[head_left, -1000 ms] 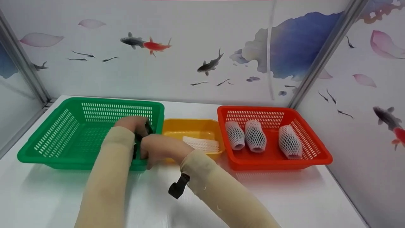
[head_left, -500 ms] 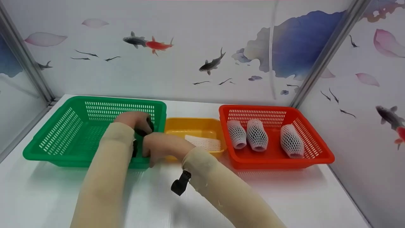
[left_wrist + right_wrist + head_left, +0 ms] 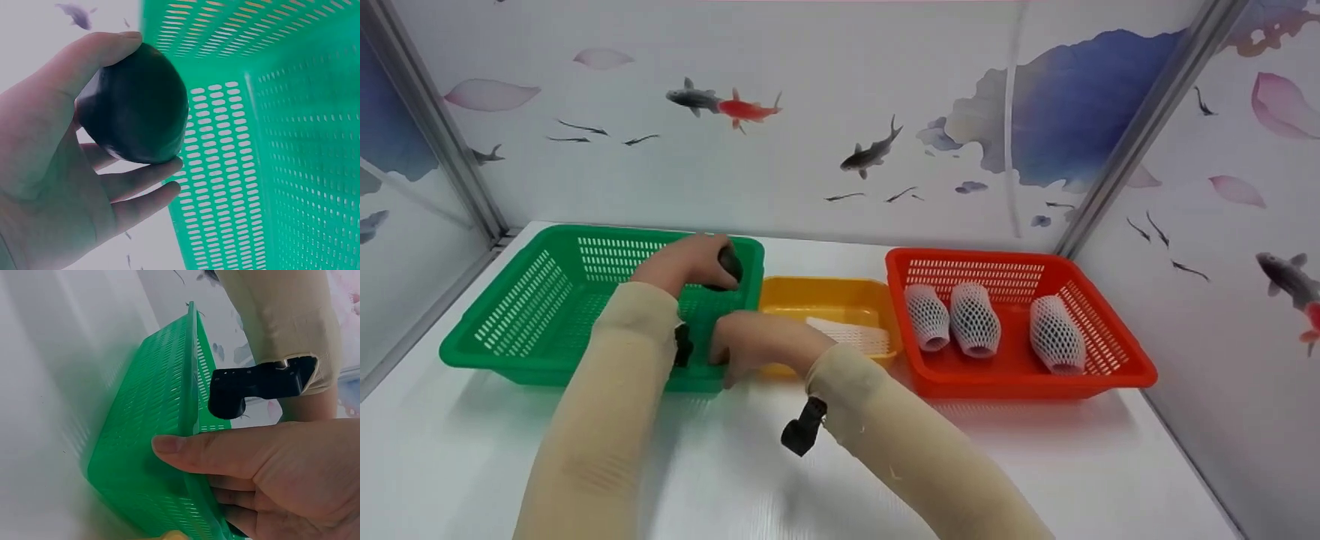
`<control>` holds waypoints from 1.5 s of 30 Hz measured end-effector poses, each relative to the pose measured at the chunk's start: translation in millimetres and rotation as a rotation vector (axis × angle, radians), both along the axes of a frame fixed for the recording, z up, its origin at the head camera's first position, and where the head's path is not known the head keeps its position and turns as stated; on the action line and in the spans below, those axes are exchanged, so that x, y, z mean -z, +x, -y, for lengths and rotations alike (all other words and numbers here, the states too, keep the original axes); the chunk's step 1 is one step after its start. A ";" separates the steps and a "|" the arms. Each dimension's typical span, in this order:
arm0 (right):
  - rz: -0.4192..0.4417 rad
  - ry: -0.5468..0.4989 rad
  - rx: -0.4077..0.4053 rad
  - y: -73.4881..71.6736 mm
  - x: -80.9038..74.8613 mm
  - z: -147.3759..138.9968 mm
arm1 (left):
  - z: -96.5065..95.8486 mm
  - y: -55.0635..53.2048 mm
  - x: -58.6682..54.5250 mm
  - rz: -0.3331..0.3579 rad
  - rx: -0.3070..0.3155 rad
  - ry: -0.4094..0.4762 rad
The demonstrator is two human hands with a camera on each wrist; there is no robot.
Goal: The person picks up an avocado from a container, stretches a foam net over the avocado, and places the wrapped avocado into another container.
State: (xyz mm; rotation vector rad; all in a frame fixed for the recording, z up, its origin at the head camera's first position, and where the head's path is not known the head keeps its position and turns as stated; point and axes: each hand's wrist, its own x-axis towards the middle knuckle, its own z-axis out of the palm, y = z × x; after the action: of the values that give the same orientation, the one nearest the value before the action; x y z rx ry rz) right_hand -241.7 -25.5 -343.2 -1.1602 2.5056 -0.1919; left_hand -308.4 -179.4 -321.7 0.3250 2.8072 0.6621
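Observation:
My left hand [image 3: 690, 262] holds a dark, smooth, egg-shaped fruit [image 3: 138, 107] above the right end of the green basket [image 3: 495, 360]. In the left wrist view the thumb lies over its top and the fingertips are at its underside. My right hand [image 3: 761, 341] grips the near right corner of that basket. The right wrist view shows the thumb on the outside of the rim, with the other fingers partly hidden behind it.
A yellow tray [image 3: 825, 285] stands between the baskets with a flat white foam net sleeve [image 3: 851, 337] in it. At the right, a red basket [image 3: 1035, 386] holds three net-sleeved items [image 3: 975, 322]. Printed panels [image 3: 810, 150] enclose the white table [image 3: 780, 480].
My left hand has risen from inside the green basket with the dark fruit, which now shows more. My right hand keeps its grip on the corner. The head view has shifted slightly.

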 end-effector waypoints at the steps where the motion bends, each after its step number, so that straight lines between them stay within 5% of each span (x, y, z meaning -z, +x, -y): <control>1: -0.008 -0.003 -0.011 -0.6 1.9 -1.3 | -0.9 1.3 -1.3 -0.011 -0.001 0.011; 7: -0.056 -0.085 -0.105 -2.1 17.3 -8.8 | -2.5 3.7 1.0 -0.076 0.021 0.037; 12: -0.015 -0.220 -0.062 -7.1 23.0 -18.9 | -7.9 6.2 1.2 -0.114 0.058 0.041; 20: 0.033 -0.446 0.177 -17.2 13.9 -46.3 | -20.9 17.5 -7.3 -0.157 0.073 0.089; 27: -0.047 -0.778 0.435 -21.6 16.7 -67.2 | -35.1 26.9 -7.3 -0.197 0.081 0.078; 31: -0.010 -0.925 0.550 -21.5 15.7 -73.8 | -45.9 31.9 -6.2 -0.226 0.086 0.055; 37: 0.156 -0.888 0.626 -18.9 11.0 -80.6 | -63.5 41.1 -4.6 -0.313 0.135 0.006; 45: 0.203 -0.891 0.638 -7.4 8.4 -89.7 | -83.3 58.0 -6.1 -0.430 0.134 -0.031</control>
State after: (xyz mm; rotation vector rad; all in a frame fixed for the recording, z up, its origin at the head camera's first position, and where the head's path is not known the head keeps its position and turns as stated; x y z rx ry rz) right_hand -249.1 64.2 -351.6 -0.4637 2.5392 -1.6147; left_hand -250.4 -96.1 -315.5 0.7196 3.1536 0.5743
